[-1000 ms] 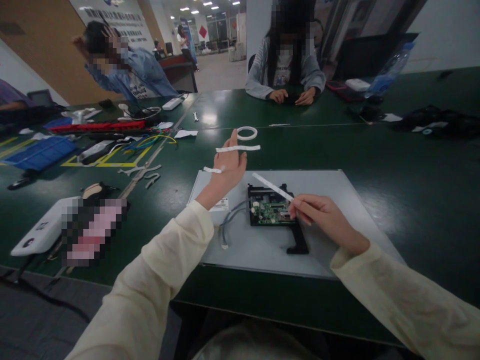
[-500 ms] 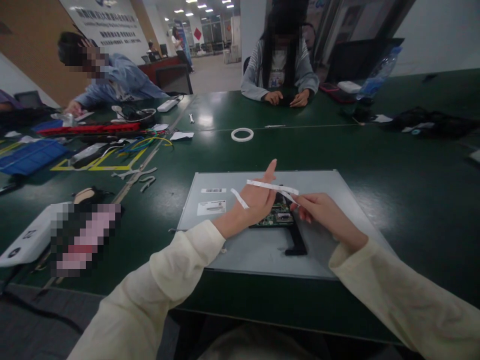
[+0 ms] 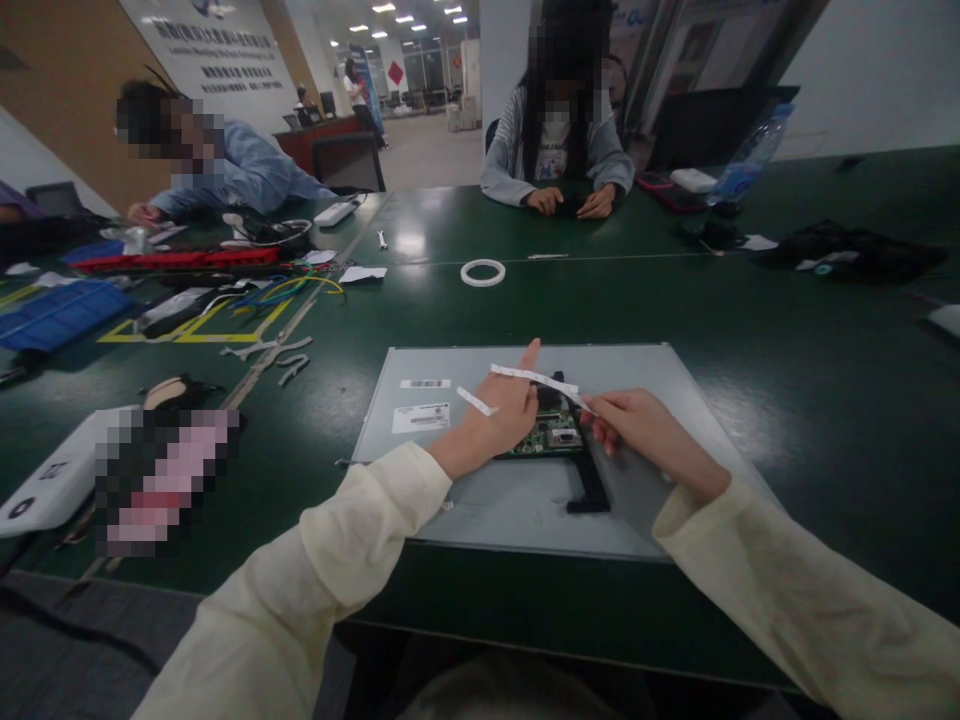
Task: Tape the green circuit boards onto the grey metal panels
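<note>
My left hand [image 3: 499, 408] lies over the left side of a green circuit board [image 3: 551, 437], its index finger stretched away from me. Strips of white tape cling to its back: a short strip [image 3: 475, 401] near the wrist and a longer one [image 3: 517, 374] across the knuckles. My right hand [image 3: 630, 420] pinches the end of a white tape strip [image 3: 581, 400] that meets the longer one. Beneath both hands is a grey flat panel [image 3: 495, 515] with labels. A black bracket [image 3: 592, 485] runs along the board's right side; my left hand hides part of the board.
Beyond the panel lies a roll of white tape [image 3: 483, 273] on the green table [image 3: 420, 310]. A small wrench [image 3: 382, 240] and paper scraps [image 3: 363, 274] are farther off. Cables, a blue tray [image 3: 64, 312] and a white device [image 3: 64, 475] occupy the left. Two people sit opposite.
My left hand has pulled back slightly toward me, its index fingertip lower and farther left. My right hand keeps its pinch on the tape, almost in place. The view has shifted a little.
</note>
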The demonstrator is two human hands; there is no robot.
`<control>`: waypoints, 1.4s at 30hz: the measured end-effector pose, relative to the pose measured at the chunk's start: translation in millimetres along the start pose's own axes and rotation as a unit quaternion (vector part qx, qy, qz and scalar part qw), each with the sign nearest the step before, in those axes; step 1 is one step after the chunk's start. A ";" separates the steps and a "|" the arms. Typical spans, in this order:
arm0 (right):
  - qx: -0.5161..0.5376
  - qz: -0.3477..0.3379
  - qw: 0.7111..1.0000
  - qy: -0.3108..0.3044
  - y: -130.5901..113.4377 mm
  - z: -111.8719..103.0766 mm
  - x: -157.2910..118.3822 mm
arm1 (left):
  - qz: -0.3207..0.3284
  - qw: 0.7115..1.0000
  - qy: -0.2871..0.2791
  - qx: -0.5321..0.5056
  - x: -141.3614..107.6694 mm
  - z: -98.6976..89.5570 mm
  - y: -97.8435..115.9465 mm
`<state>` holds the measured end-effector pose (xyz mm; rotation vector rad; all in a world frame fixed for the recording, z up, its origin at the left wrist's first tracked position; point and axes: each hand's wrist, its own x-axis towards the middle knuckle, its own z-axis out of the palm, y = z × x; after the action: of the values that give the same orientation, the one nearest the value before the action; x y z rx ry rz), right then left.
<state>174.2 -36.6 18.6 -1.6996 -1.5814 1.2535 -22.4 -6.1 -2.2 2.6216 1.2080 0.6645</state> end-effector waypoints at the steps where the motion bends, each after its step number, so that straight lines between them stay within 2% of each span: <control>1: -0.019 -0.004 1.000 0.003 -0.4 0.0 -0.8 | -0.006 1.000 -0.001 0.009 0.5 -0.2 0.2; 5: -0.168 -0.050 0.984 0.007 -1.9 0.7 -4.9 | -0.013 0.999 -0.012 0.030 2.2 -2.6 1.6; 8: -0.334 -0.100 0.936 0.052 -3.6 3.5 -7.1 | -0.003 0.999 -0.025 0.036 1.2 -7.3 4.1; 11: -0.457 -0.109 0.878 0.093 -5.8 8.5 -9.0 | -0.003 0.996 -0.047 0.074 -2.6 -13.5 9.3; 14: -0.503 -0.096 0.854 0.093 -7.8 12.6 -11.3 | -0.017 0.991 -0.062 0.116 -6.5 -16.4 13.5; 18: -0.511 -0.091 0.850 0.088 -9.4 13.4 -13.3 | -0.021 0.992 -0.071 0.101 -6.9 -11.0 10.1; 24: -0.500 -0.091 0.857 0.084 -9.3 12.1 -12.7 | -0.011 0.996 -0.054 0.067 -2.4 -2.1 -0.6; 30: -0.502 -0.089 0.856 0.084 -9.6 13.0 -11.8 | -0.043 0.998 -0.039 0.038 -0.5 -2.0 3.7; 42: -0.509 -0.096 0.850 0.097 -5.1 13.5 -10.1 | -0.074 0.993 -0.059 0.065 3.1 -8.4 10.8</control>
<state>161.0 -48.2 19.7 -2.0366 -2.4055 0.0343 -17.3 -11.0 9.9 2.5972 1.4361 0.4125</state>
